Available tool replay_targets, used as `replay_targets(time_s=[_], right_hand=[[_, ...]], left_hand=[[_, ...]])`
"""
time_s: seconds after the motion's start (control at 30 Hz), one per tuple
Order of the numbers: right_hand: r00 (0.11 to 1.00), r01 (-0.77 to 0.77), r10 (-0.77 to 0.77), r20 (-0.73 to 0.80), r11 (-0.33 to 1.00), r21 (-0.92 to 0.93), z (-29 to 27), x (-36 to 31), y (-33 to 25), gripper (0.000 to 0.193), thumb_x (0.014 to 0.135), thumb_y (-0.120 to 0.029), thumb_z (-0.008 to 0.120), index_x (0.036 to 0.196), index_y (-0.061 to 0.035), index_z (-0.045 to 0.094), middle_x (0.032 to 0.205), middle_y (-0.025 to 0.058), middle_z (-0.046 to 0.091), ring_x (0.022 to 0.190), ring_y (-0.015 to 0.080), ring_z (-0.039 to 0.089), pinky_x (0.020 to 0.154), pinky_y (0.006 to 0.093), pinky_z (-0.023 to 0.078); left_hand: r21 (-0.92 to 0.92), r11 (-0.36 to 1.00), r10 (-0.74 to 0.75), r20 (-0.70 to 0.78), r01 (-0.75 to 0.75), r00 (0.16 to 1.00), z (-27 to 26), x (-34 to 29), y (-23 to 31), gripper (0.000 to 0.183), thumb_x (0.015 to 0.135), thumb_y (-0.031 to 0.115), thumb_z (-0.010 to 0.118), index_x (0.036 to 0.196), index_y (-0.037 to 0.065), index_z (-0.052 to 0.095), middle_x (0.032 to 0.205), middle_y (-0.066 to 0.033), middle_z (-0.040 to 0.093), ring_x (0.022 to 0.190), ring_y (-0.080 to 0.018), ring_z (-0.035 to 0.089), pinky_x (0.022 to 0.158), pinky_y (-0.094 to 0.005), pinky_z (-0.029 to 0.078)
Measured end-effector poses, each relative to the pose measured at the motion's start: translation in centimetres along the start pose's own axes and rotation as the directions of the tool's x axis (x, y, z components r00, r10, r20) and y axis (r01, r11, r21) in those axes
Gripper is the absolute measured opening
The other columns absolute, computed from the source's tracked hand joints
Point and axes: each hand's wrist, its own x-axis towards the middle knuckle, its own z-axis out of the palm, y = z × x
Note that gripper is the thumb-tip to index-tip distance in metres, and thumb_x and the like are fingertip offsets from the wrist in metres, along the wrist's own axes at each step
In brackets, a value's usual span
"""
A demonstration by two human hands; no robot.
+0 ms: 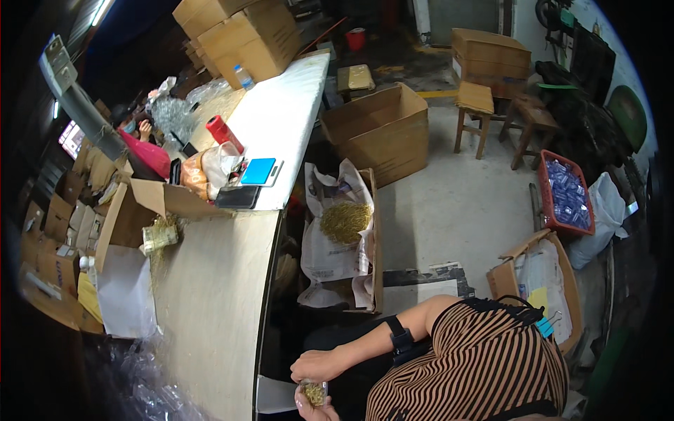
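Note:
At the lower edge, my left hand [314, 412] holds a small clear plastic box [314, 393] with tiny gold-coloured pieces in it. Just above it, my right hand [319, 365] is closed, its fingers curled down; what they grip, if anything, is hidden. Both hands are beside the near edge of the pale table [217, 281]. Beyond my right arm, a carton lined with white sacking [333, 259] holds a heap of thin gold-coloured pieces [346, 222]. On the table, another clear pack of gold-coloured pieces [160, 236] lies by an open carton [119, 217].
A blue-topped scale [260, 172], a black pouch [237, 197] and a red roll [225, 133] lie farther along the table. A large open carton [379, 133], stools [476, 98] and a red basket of purple-blue packs [567, 193] stand on the floor. A masked person sits beyond the table.

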Motion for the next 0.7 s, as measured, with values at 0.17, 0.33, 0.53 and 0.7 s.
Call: replay_targets(time_s=[0.17,0.33,0.53,0.7], right_hand=[[0.986,0.165,-0.158,0.049,0.958,-0.235,-0.9,1.5,-2.3,0.008,0.068,-0.014,0.058,0.069,-0.0079,0.063,0.075,0.0114,0.061,0.073,0.0298,0.062,0.061,0.0386,0.052],[0.975,0.049,-0.065,-0.212,0.996,-0.079,-5.1,0.4,-2.1,0.022,0.066,-0.001,0.063,0.088,-0.0038,0.062,0.081,0.0122,0.059,0.078,0.0274,0.06,0.067,0.0348,0.05],[0.936,-0.332,0.353,-0.002,0.881,0.337,-3.3,-0.5,-2.1,0.01,0.077,0.001,0.062,0.087,0.0016,0.063,0.076,0.0067,0.06,0.07,0.0137,0.058,0.064,0.0246,0.045],[0.913,-0.407,0.361,0.189,0.792,0.455,1.3,0.7,-3.3,0.011,0.083,-0.003,0.058,0.09,0.0038,0.061,0.073,0.0055,0.06,0.063,0.0098,0.055,0.058,0.0234,0.044]], left_hand=[[0.167,0.973,0.166,-0.038,-0.158,0.985,2.6,-0.1,2.0,0.025,0.09,0.014,0.047,0.109,0.001,0.055,0.097,-0.0071,0.057,0.086,-0.0128,0.057,0.072,-0.0247,0.048],[-0.422,0.906,0.005,-0.025,-0.015,1.0,0.8,0.1,0.7,0.033,0.094,0.023,0.044,0.113,-0.003,0.05,0.103,-0.0133,0.058,0.089,-0.0183,0.062,0.06,-0.027,0.057],[-0.531,0.846,-0.012,-0.116,-0.052,0.993,-0.6,-2.4,1.0,0.038,0.097,0.029,0.033,0.109,-0.002,0.049,0.096,-0.0115,0.06,0.079,-0.0164,0.064,0.054,-0.0269,0.058],[-0.521,0.84,0.06,-0.185,-0.149,0.981,-1.8,-4.2,1.3,0.037,0.097,0.03,0.034,0.109,-0.002,0.05,0.095,-0.0112,0.06,0.077,-0.016,0.064,0.053,-0.0267,0.058]])
